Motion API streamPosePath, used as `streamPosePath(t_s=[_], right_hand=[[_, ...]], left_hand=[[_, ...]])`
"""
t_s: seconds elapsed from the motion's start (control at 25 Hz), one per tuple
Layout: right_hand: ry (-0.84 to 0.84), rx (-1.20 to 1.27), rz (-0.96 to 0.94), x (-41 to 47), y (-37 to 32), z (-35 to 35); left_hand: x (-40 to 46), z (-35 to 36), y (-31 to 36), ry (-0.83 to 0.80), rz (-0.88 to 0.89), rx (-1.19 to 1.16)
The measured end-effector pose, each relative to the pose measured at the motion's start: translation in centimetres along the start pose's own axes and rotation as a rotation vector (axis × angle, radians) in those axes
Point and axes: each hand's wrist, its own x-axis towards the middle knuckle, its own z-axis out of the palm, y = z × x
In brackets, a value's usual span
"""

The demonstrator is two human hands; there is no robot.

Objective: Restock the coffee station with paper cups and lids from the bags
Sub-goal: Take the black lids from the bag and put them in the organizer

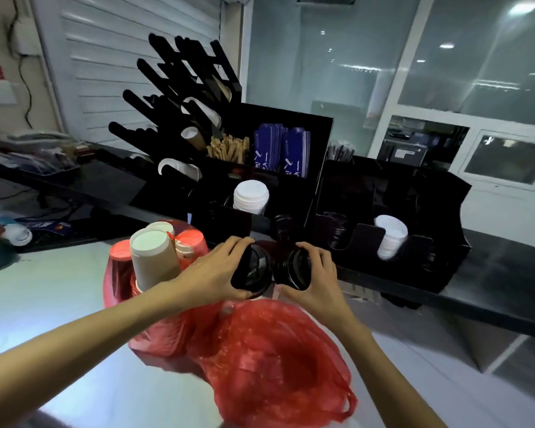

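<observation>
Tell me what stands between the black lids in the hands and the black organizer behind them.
Nothing visible. The left hand and right hand each grip a stack of black plastic lids just before the black countertop organizer. The red plastic bag lies nearer the person, out of the path.

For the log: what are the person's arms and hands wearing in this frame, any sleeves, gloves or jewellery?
Nothing shows. The left hand and right hand are bare, without gloves, and no rings show on the fingers. Both forearms are uncovered to the frame's edge: no sleeves, watch or bracelet.
</observation>
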Motion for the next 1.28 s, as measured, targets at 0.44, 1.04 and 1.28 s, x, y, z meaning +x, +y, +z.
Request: streamPosePath(t_s=[0.44,1.04,1.28], right_hand=[[0.117,-0.037,0.043,7.6,-2.2,0.3],[0.250,-0.166,0.062,13.2,-3.5,2.4],[0.211,-0.142,0.069,10.6,-2.8,0.9]], left_hand=[[6.1,-5.9,-6.3,-0.011,0.026,0.026],[10.0,-7.4,-12.5,-0.073,0.135,-0.006],[9.3,-6.7,-9.3,-0.132,0.124,0.025]])
